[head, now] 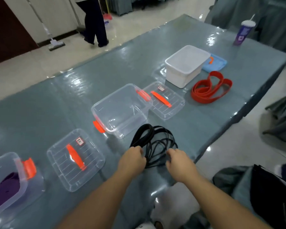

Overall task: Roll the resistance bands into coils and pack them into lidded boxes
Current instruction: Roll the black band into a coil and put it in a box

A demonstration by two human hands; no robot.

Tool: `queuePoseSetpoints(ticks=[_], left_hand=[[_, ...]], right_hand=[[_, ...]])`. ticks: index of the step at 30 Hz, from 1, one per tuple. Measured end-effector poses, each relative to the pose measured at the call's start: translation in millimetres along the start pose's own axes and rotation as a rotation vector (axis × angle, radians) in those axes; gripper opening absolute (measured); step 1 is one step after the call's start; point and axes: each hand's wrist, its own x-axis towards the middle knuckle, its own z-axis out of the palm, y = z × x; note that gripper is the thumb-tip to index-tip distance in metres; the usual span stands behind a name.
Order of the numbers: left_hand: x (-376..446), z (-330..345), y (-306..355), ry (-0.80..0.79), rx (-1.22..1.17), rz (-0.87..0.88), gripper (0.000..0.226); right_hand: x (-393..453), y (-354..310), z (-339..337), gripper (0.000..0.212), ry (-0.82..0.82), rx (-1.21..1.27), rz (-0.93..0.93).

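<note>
A thin black resistance band (153,142) lies in loose loops on the table's near right side. My left hand (132,160) grips its left strands and my right hand (178,162) grips its near right part. Just behind the band stands an open clear box (122,111) with orange latches. One clear lid (165,100) lies to its right and another clear lid (75,160) to its left. A red band (210,90) lies loose further back. At the far left a clear box (8,184) holds a coiled purple band (7,189).
A white box (186,65) stands at the back with a blue lid (215,62) behind it. A purple cup (242,33) with a straw is at the far corner. The table edge (221,138) runs along my right. A person walks on the floor beyond the table.
</note>
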Motion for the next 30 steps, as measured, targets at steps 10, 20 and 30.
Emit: queuePoseSetpoints(ticks=[10,20,30], left_hand=[[55.4,-11.5,-13.7,0.018,-0.069,-0.126,0.036],[74.4,12.4,-14.8,0.017,-0.316,-0.512,0.041],[68.4,41.3,-5.9,0.066,-0.602,-0.811,0.034]], right_hand=[[93.5,-21.2,-26.2,0.022,-0.094,-0.026,-0.044],[150.9,-15.5,-36.2,0.026,-0.248,-0.001,-0.217],[180.5,22.2,-52.9,0.045,-0.41,-0.013,-0.357]])
